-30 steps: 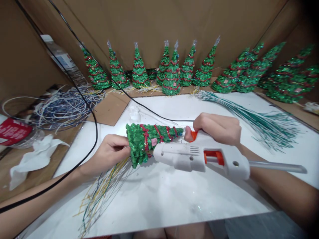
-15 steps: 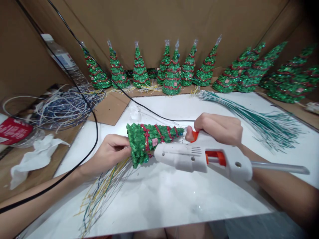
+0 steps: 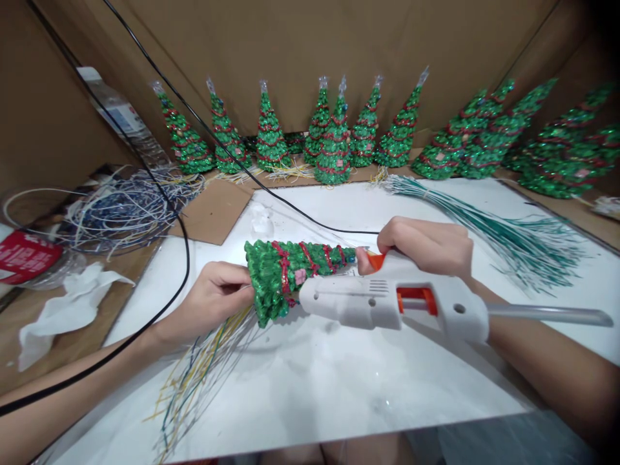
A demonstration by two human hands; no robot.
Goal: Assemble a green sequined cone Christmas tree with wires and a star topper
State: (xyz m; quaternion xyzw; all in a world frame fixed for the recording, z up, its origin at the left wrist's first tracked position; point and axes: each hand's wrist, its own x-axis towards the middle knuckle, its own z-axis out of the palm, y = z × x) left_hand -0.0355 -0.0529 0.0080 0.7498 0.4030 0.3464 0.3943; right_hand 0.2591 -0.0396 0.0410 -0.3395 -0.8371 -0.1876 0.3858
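We are holding the small green, glittery, cone-shaped tree with red garlands (image 3: pixel 276 271) on its side above the middle of the white, flat table (image 3: pixel 310 394), its base facing the left edge and its tip the right; whether it is touching the surface, we cannot tell. Our left hand (image 3: pixel 220 294) is nearly closed, pinching the base rim between thumb and fingers, so a loose pinch could be letting the tree roll. Our right hand (image 3: pixel 426 245) is curling round the white plastic glue gun with an orange trigger (image 3: pixel 382 300), and its nozzle end is pointing at the tree's near side, contact hidden; squeezing too hard could be smearing glue over the garlands, and slipping leftward could be burning our fingers. The thin yellow, white and green wires (image 3: pixel 203 371) are trailing from the base toward the near left corner, where a dragging wrist could be snagging them. The thin black cable (image 3: pixel 285 203) is running from beyond the far edge toward the right hand, and a tug on it could be jerking our aim.
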